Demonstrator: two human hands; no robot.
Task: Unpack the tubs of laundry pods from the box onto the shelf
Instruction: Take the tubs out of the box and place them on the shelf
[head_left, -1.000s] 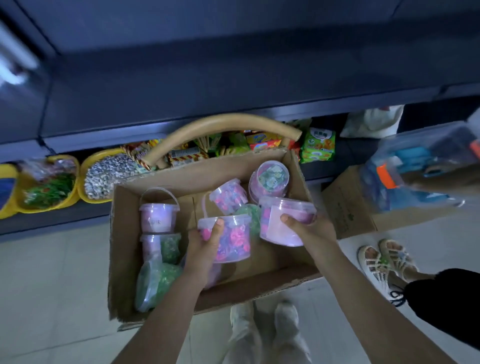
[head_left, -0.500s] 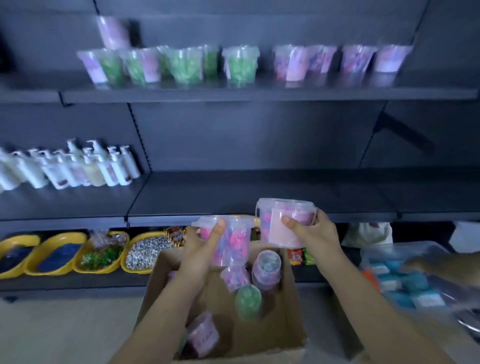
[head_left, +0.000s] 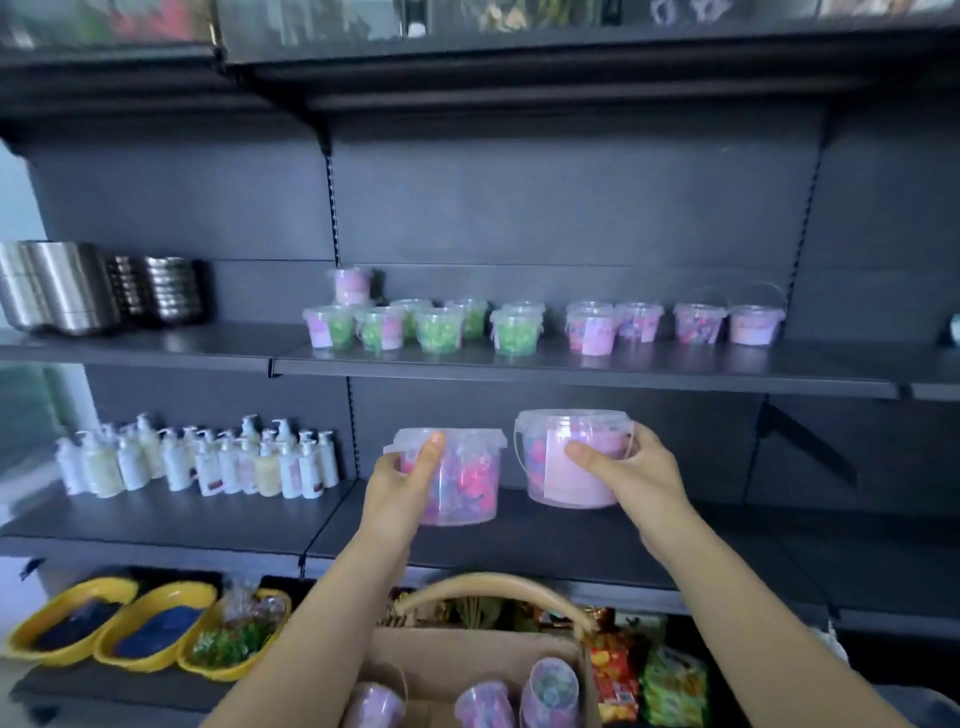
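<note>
My left hand (head_left: 402, 475) grips a clear tub of pink and blue pods (head_left: 462, 480), thumb up against its lid. My right hand (head_left: 631, 470) grips a second clear tub with a pink label (head_left: 563, 475) from its right side. Both tubs are raised in front of the dark middle shelf (head_left: 545, 540), below the upper shelf (head_left: 571, 366) where a row of green and pink tubs (head_left: 514, 327) stands. The cardboard box (head_left: 467, 660) sits at the bottom of the view with more tubs (head_left: 550, 688) inside.
White pump bottles (head_left: 208, 462) fill the middle shelf's left part. Steel pots and bowls (head_left: 93, 293) stand on the upper shelf at left. Yellow trays (head_left: 150, 626), a curved tan handle (head_left: 493, 590) and snack packets (head_left: 649, 675) lie at floor level by the box.
Both hands have lifted the two tubs out of the box and up to the level of the middle shelf. My view has tilted upward, showing more of the shelves.
</note>
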